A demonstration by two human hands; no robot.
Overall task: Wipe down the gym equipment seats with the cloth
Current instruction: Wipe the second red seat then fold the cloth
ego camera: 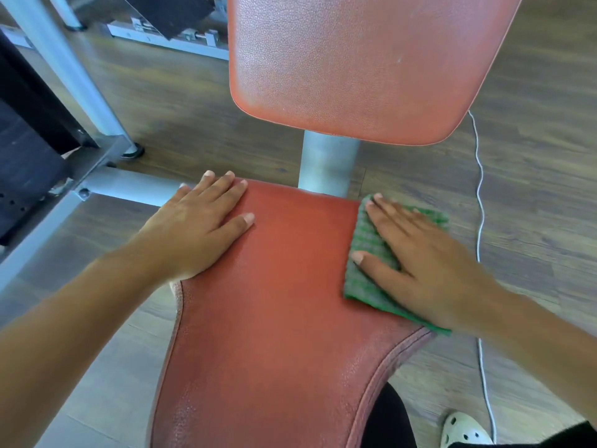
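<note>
A red padded seat (284, 305) of a gym machine fills the lower middle of the head view. Its red backrest pad (355, 59) stands beyond it on a grey post (329, 163). My left hand (200, 224) rests flat on the seat's far left corner, fingers straight. A folded green checked cloth (371, 253) lies on the seat's right edge. My right hand (429, 263) presses flat on top of it with spread, straight fingers. Part of the cloth is hidden under that hand.
A grey metal frame (74, 92) with dark weight plates stands at the left. A white cable (481, 221) runs along the wooden floor at the right. My white clog (462, 431) and dark trouser leg show at the bottom right.
</note>
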